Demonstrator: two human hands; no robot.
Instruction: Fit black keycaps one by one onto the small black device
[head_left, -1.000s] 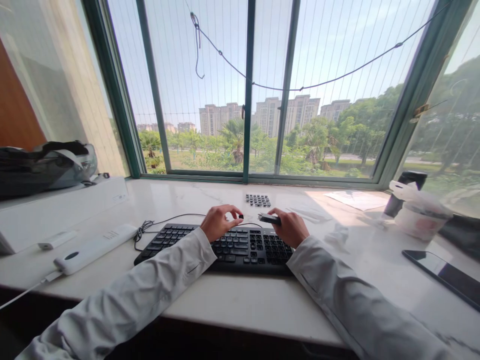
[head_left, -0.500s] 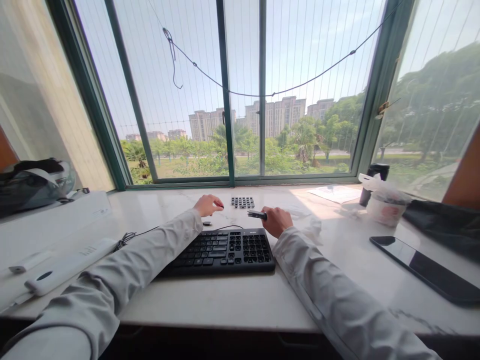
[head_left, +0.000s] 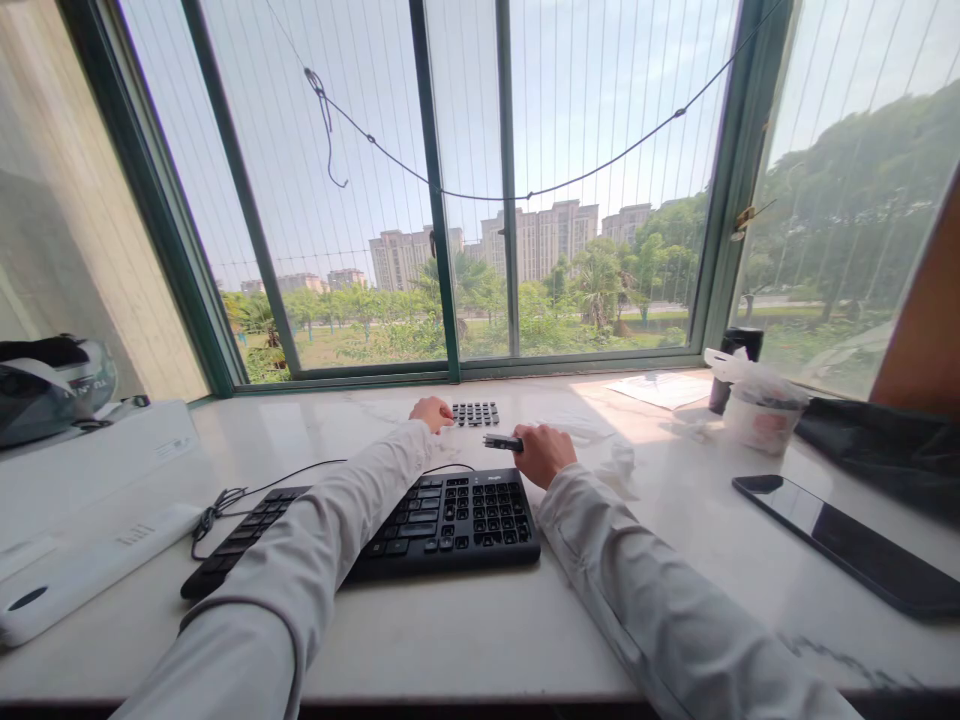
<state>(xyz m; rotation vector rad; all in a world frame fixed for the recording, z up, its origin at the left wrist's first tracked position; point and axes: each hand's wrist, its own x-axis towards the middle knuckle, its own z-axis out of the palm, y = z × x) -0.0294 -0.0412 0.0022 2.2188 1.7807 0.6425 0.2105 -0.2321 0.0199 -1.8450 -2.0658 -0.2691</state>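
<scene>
Sleeves, both grey [head_left: 322,540], stretched over a white marbled desk [head_left: 450,640]. At left, long white device [head_left: 90,570] with a dark oval; at right, smartphone [head_left: 847,545], lying flat, screen dark. Between, black keyboard [head_left: 450,525], partly hidden under the left forearm; pale lettering at its top edge above the number pad, too small to read. Dark bundled cable [head_left: 219,508] behind its left end. Right hand [head_left: 545,455] just past the keyboard's upper right corner, grip clamped around a short dark tool [head_left: 502,442] pointing left. Farther out, left hand [head_left: 431,412], fingertips at the left edge of small dark keycaps [head_left: 477,413] set in rows on the desk; impossible to make out whether apart or pinching. At left, white box [head_left: 135,450], label illegible. At right, plastic-wrapped tub [head_left: 761,420], reddish print unreadable, in front of a black cylindrical container [head_left: 746,345]; nearby, sunlit white sheet [head_left: 660,388]. Behind, green-framed window [head_left: 442,230], knotted cord [head_left: 529,195], trees, apartment blocks [head_left: 559,240].
</scene>
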